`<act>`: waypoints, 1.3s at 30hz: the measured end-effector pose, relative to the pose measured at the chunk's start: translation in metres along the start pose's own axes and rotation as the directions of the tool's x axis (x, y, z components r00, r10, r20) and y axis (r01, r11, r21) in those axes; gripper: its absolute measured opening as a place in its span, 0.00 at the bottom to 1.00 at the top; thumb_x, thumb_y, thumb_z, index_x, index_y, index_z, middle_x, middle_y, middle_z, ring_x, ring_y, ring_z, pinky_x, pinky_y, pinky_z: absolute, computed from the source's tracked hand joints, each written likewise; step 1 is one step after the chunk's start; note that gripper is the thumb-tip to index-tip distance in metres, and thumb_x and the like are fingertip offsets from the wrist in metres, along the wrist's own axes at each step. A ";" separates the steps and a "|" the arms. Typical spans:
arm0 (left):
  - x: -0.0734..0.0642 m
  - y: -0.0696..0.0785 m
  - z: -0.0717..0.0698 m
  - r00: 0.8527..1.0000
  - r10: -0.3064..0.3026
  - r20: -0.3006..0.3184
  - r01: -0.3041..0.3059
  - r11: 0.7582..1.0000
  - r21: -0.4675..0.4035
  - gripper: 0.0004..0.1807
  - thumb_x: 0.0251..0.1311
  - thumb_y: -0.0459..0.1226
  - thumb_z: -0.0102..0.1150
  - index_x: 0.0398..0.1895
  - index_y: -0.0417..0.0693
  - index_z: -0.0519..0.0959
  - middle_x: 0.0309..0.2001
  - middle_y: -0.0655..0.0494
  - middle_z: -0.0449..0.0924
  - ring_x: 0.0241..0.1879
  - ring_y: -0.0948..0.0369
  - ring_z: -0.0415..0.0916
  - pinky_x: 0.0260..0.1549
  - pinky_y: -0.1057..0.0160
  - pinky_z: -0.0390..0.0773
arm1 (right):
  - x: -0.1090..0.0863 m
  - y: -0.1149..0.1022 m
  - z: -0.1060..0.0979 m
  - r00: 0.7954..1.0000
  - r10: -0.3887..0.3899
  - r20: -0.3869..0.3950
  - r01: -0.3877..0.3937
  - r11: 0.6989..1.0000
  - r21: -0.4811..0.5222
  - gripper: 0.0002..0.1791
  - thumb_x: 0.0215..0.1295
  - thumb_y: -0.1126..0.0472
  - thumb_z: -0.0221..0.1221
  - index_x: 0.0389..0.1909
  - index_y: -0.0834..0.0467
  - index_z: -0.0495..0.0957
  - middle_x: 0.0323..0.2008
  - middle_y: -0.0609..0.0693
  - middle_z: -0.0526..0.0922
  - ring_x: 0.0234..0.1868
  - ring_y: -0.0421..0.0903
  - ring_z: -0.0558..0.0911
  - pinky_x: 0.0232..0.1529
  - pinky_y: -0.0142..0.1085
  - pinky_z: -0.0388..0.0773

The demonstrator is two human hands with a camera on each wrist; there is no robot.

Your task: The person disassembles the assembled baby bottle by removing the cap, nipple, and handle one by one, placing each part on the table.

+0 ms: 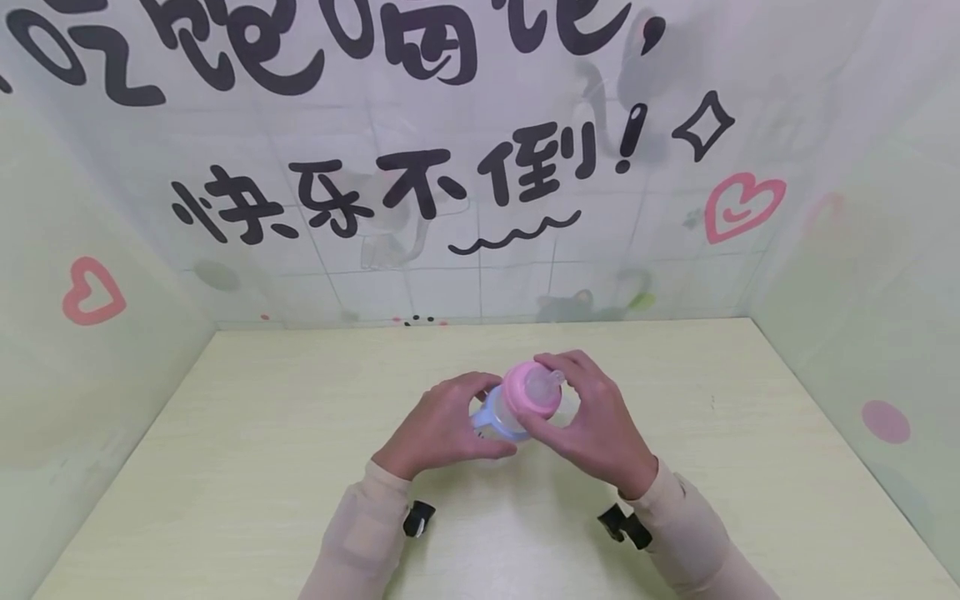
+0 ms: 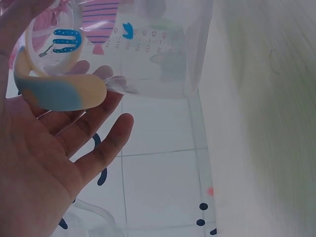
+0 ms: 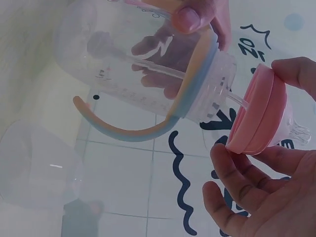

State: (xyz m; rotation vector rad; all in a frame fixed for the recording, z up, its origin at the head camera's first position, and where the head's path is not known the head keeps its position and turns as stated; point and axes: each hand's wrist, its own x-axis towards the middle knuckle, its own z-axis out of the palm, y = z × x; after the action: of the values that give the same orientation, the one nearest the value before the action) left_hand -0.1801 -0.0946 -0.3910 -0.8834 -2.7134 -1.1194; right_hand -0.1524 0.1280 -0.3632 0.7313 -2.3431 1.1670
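Observation:
My left hand [image 1: 448, 421] holds a clear baby bottle [image 3: 121, 91] that tilts, its mouth toward the right hand. A ring with curved blue-and-orange handles [image 3: 128, 134] circles the bottle's neck, and printed pictures and a scale mark its wall. Between thumb and fingers, my right hand [image 1: 596, 417] grips the pink screw collar [image 3: 259, 111] with its clear nipple [image 3: 298, 132]. In the right wrist view the collar stands apart from the bottle's mouth. A thin straw [image 3: 155, 68] runs from it down into the bottle, with a weighted end inside.
A clear dome-shaped cap [image 3: 39, 168] stands on the pale wooden table [image 1: 247, 467], partly hidden behind the right hand in the head view. Printed sheets [image 1: 480, 287] with black writing and pink hearts enclose the table's back and sides. Black clips sit at both sleeves.

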 end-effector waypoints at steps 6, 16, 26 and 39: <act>0.000 0.000 0.000 1.000 -0.003 0.005 0.003 1.000 -0.012 0.36 0.39 0.50 0.80 0.55 0.54 0.79 0.42 0.70 0.79 0.40 0.68 0.75 0.38 0.62 0.77 | 0.002 0.001 -0.006 0.999 -0.017 -0.039 0.018 1.000 0.011 0.29 0.51 0.58 0.74 0.55 0.62 0.79 0.47 0.47 0.80 0.48 0.42 0.79 0.46 0.42 0.79; 0.000 0.000 0.001 1.000 -0.021 0.014 0.021 1.000 -0.014 0.35 0.39 0.50 0.81 0.54 0.54 0.79 0.42 0.70 0.79 0.41 0.68 0.74 0.39 0.62 0.77 | 0.003 -0.001 -0.016 0.997 -0.011 -0.082 0.013 1.000 0.024 0.30 0.50 0.59 0.75 0.56 0.61 0.79 0.47 0.47 0.80 0.46 0.42 0.78 0.43 0.44 0.78; 0.000 -0.002 0.001 1.000 -0.016 0.004 0.016 1.000 0.001 0.35 0.37 0.50 0.81 0.53 0.54 0.79 0.42 0.71 0.79 0.41 0.68 0.74 0.40 0.61 0.76 | 0.003 -0.006 -0.025 0.989 -0.044 -0.144 0.045 0.999 0.001 0.31 0.48 0.61 0.75 0.56 0.59 0.79 0.47 0.47 0.80 0.45 0.43 0.78 0.43 0.37 0.75; -0.001 -0.002 0.002 1.000 -0.022 0.005 0.022 1.000 0.011 0.36 0.36 0.51 0.81 0.53 0.55 0.79 0.42 0.71 0.79 0.42 0.68 0.74 0.42 0.61 0.76 | 0.004 -0.013 -0.035 0.976 -0.068 -0.207 0.078 0.996 0.039 0.32 0.47 0.63 0.74 0.57 0.58 0.79 0.47 0.49 0.81 0.46 0.44 0.78 0.47 0.33 0.72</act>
State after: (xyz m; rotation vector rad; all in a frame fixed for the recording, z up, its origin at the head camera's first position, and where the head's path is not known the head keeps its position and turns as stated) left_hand -0.1803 -0.0944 -0.3936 -0.8584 -2.7377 -1.1068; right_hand -0.1425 0.1491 -0.3335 0.6721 -2.1080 1.2083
